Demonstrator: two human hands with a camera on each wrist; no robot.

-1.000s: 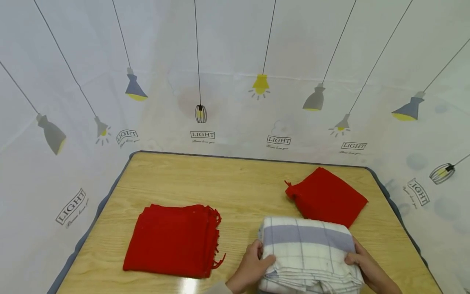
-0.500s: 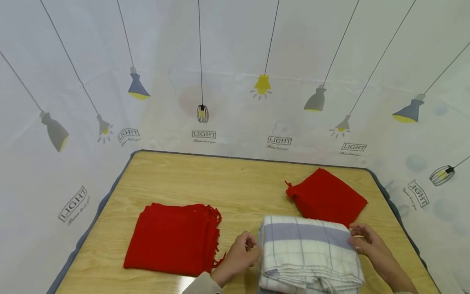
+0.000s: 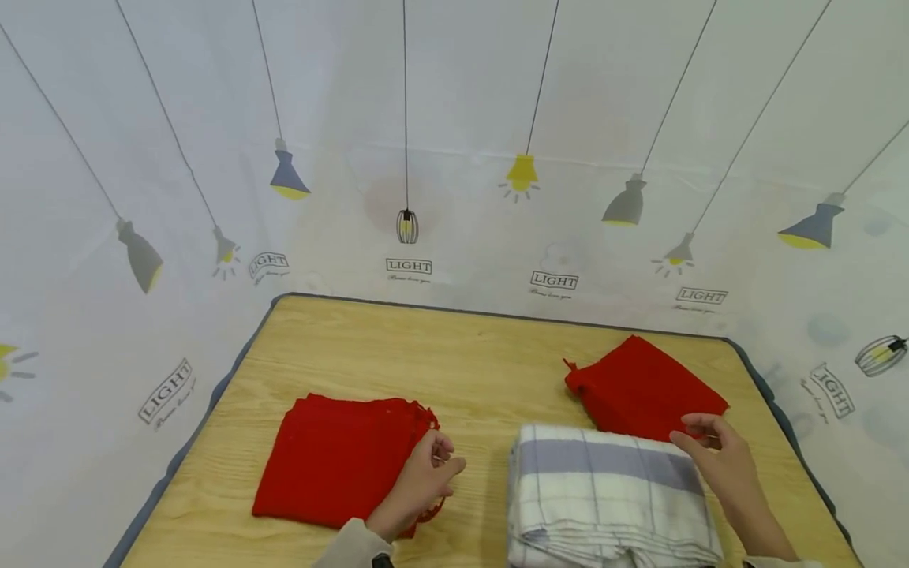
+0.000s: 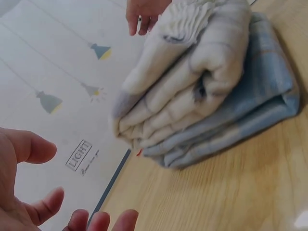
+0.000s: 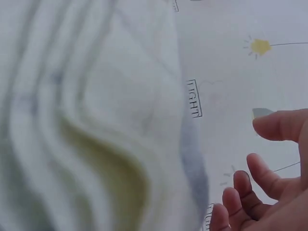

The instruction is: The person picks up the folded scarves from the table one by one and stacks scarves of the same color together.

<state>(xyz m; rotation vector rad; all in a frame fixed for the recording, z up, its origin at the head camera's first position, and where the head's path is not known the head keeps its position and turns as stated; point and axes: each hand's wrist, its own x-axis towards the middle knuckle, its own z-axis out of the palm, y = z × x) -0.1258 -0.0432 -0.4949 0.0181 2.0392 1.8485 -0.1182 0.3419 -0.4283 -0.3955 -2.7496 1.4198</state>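
A folded white towel with grey-blue stripes (image 3: 607,497) lies on the wooden table (image 3: 461,355) at the front right; it shows as a thick folded stack (image 4: 202,91) in the left wrist view and fills the right wrist view (image 5: 91,120). My left hand (image 3: 420,481) hovers with relaxed fingers over the right edge of a folded red cloth (image 3: 341,457), holding nothing. My right hand (image 3: 724,457) hangs with loose fingers above the towel's far right corner, empty. A second folded red cloth (image 3: 642,386) lies behind the towel.
White sheeting printed with hanging lamps and "LIGHT" labels (image 3: 454,158) walls the table on three sides. Bare wood lies at the table's back and middle. The table's dark rim (image 3: 234,371) shows along the left edge.
Both hands have let go of the striped towel. The left hand moved left over the red cloth, the right hand lifted back toward the towel's far right corner. The view shifted slightly.
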